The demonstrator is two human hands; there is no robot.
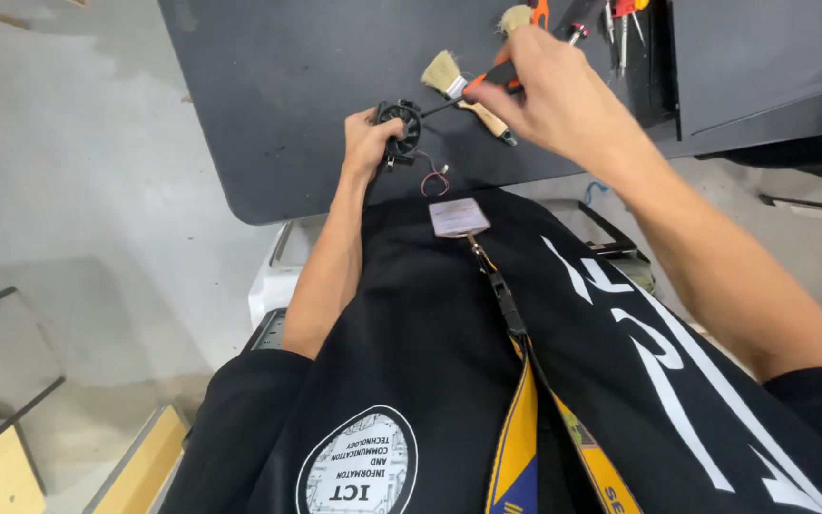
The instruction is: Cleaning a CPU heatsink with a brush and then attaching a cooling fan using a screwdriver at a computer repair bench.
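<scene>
The left hand (370,143) rests on the dark desk (287,105) near its front edge, its fingers closed around the side of a small black cooling fan (402,127), holding it flat against the surface. The fan's thin red and black wires (435,180) trail toward the desk edge and curl into a small loop. The right hand (549,95) is raised just above the desk, fingers clenched on the orange and black handle of a screwdriver (487,84); its slim shaft angles down to the left and its tip meets the fan's right side. Directly under the right hand lie two paintbrushes with pale bristles: one (459,90) with a wooden handle just beside the fan, another (516,17) further back, largely covered by the hand. More hand tools (620,24) with red and orange handles stand at the far edge. A card holder (459,217) on a lanyard hangs from the person's black shirt (430,362) below the desk edge.
</scene>
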